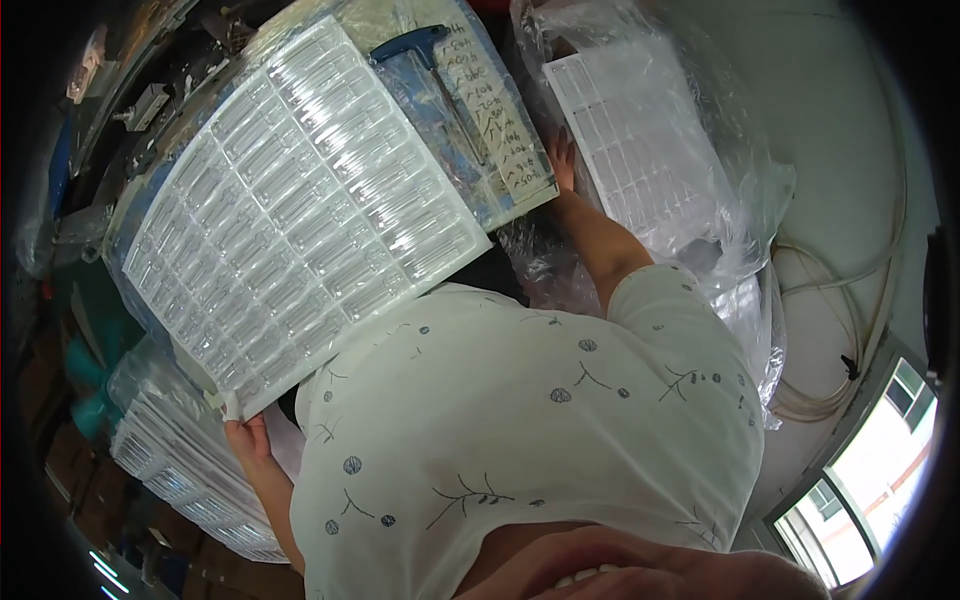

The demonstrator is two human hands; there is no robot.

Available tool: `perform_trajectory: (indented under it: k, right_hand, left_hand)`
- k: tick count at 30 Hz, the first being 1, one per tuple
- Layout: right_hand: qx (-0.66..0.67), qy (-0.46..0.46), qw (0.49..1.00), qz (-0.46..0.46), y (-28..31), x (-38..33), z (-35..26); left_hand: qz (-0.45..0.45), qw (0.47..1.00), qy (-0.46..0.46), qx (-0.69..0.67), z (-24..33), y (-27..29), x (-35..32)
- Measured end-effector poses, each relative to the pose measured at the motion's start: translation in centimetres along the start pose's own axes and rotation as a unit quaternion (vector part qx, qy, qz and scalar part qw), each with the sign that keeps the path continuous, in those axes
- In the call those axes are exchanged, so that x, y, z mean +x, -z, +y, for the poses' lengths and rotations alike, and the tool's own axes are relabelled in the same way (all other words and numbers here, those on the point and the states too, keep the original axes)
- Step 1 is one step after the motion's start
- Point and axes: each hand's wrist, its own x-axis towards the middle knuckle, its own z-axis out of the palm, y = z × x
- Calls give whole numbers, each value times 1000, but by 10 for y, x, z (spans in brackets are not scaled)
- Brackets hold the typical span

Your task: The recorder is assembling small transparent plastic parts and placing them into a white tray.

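Left hand [252, 437], lower left of the frame: fingers pinching the near corner of a large, clear plastic tray with rows of moulded rectangular compartments [300, 190]. Right hand [564, 165], upper centre: fingers extended beside a white, flat-sided stack in clear plastic film [650, 130]; whether they grip anything cannot be told. Tray: upper left to centre, lying aslant over a blue worktop [415, 90], its lower edge near a white shirt with dark sprig print [540, 420]. On the worktop, upper centre: one T-shaped tool, blue handle, dark shank [410, 43]; one pale strip with handwriting [490, 100]. Lower left: one pile of clear plastic trays [190, 470]. Right: one coiled beige hose [845, 300].
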Motion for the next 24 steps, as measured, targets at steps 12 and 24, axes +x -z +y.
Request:
perform_trajectory:
  k: [12,24]
  right_hand:
    - [274,-59,952,126,26,92,-5]
    - [353,-13,933,-66,53,18,-20]
  left_hand:
    - [-5,1000,0,-9,-8,10,6]
    - [-3,1000,-9,-16,1,-10,-17]
